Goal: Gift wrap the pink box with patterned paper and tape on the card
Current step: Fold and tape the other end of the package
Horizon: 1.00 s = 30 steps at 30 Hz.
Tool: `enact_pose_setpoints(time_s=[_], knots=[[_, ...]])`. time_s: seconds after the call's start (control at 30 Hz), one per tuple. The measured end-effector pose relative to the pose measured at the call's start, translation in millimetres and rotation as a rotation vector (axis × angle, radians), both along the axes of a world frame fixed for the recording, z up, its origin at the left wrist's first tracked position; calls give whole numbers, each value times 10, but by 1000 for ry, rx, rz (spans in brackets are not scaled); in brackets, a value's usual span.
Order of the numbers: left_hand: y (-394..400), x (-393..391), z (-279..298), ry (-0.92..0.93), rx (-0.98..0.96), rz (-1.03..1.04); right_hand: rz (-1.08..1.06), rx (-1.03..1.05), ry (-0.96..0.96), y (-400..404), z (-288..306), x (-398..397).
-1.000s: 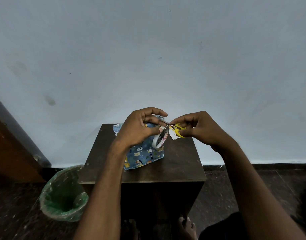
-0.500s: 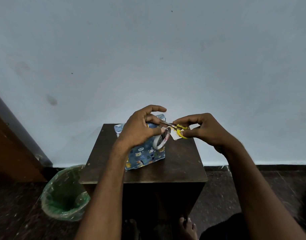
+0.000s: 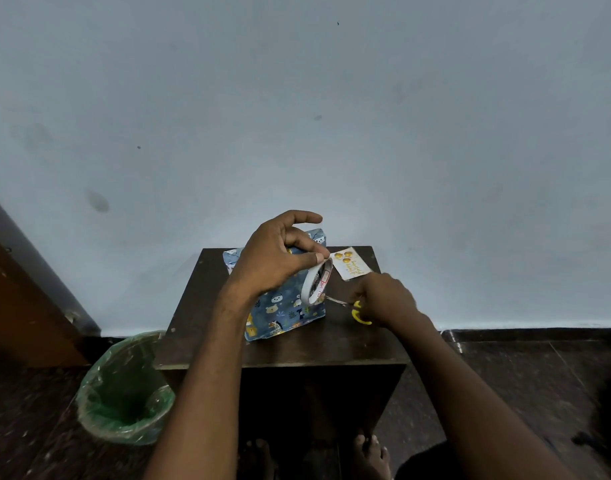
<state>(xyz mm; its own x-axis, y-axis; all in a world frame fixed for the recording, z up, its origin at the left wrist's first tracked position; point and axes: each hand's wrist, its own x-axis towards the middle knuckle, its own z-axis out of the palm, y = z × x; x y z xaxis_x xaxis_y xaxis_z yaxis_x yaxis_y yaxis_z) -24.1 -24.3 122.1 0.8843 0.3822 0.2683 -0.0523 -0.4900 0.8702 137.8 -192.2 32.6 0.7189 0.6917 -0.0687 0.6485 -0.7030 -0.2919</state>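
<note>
Your left hand (image 3: 276, 258) pinches the tape roll (image 3: 317, 282) above the wrapped box (image 3: 283, 313). Your right hand (image 3: 383, 299) grips yellow scissors (image 3: 357, 311), with the card (image 3: 349, 266) just beyond it.

We see a dark wooden bench (image 3: 227, 348) carrying the wrapped box (image 3: 283, 317) and, near its far right corner, the card (image 3: 350, 266).

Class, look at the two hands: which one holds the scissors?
The right hand grips the yellow-handled scissors; the left hand pinches the tape roll instead.

Head camera looks forward and down (wide-angle) at table (image 3: 290, 355).
</note>
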Motion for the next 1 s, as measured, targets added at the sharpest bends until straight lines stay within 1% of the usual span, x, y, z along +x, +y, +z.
enact_pose_setpoints(time_s=[0.13,0.3,0.4,0.43,0.47,0.53,0.6,0.63,0.7,0.73,0.77,0.87,1.0], knots=[[-6,-10,9,1,-17,-4,12,-81,-9,67,-51,-20],[-26,-40,20,11,-55,-5,-33,-147,-122,86,-66,-77],[-30,-58,26,16,-72,-23,-66,-94,-123,96,-66,-122],[-33,-62,31,17,-80,-27,-88,-27,-131,109,-42,-123],[-35,-67,36,17,-91,-29,-115,90,-126,125,0,-122],[-40,-75,43,12,-106,-30,-129,445,-29,153,156,-142],[-41,-75,45,7,-102,-34,-56,835,223,163,400,-216],[-37,-74,46,4,-98,-36,-22,954,387,161,514,-264],[-24,-65,40,-5,-83,-34,2,1051,657,158,626,-325],[-20,-62,36,-9,-75,-31,1,1072,724,159,633,-334],[-22,-57,35,-10,-69,-29,-4,1095,749,157,623,-335],[-33,-53,30,-11,-66,-19,4,1161,723,171,609,-322],[-38,-46,26,-22,-62,-9,52,1172,701,223,623,-338]])
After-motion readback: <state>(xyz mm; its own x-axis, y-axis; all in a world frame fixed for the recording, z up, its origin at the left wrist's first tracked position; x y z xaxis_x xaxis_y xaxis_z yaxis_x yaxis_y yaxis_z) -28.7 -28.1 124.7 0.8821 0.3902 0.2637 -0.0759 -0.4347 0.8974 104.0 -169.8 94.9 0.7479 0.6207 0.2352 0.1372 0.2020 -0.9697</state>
